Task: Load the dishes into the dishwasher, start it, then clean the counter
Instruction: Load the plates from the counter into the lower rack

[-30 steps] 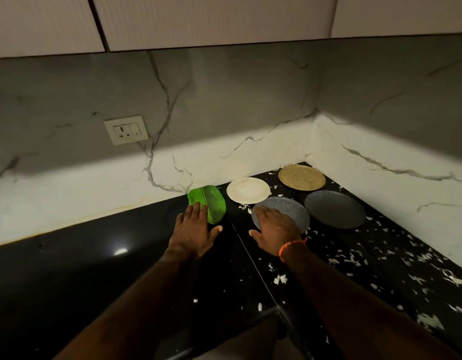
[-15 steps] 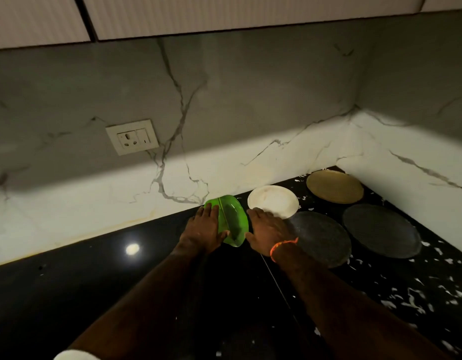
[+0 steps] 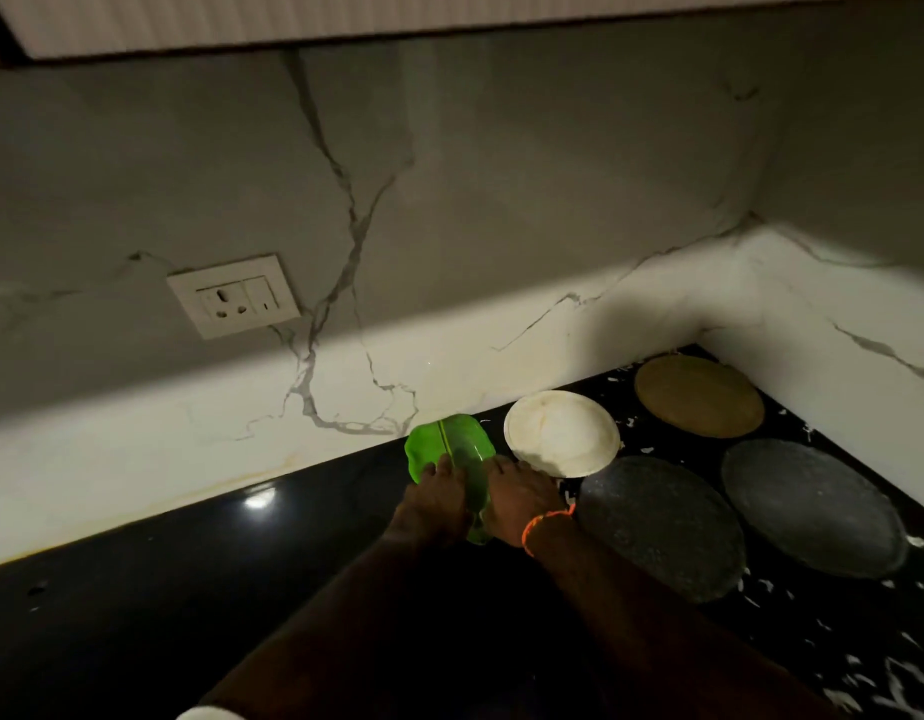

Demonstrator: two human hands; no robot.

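Head view: the green leaf plate (image 3: 452,446) lies at the wall's foot, just left of the white plate (image 3: 561,432), its long axis running from the wall toward the person. Left hand (image 3: 435,504) and right hand (image 3: 519,498) grip its near end from either side, equally near, so it should lift straight up.

Counter (image 3: 138,615) polished black stone, glossy, white-flecked at right, wall (image 3: 501,200) smooth white veined marble, leaf-shaped plate (image 3: 449,444) glossy green plastic, white plate (image 3: 561,431) smooth, two grey plates (image 3: 662,527) matt speckled, tan plate (image 3: 699,394) matt, socket (image 3: 234,296) white plastic
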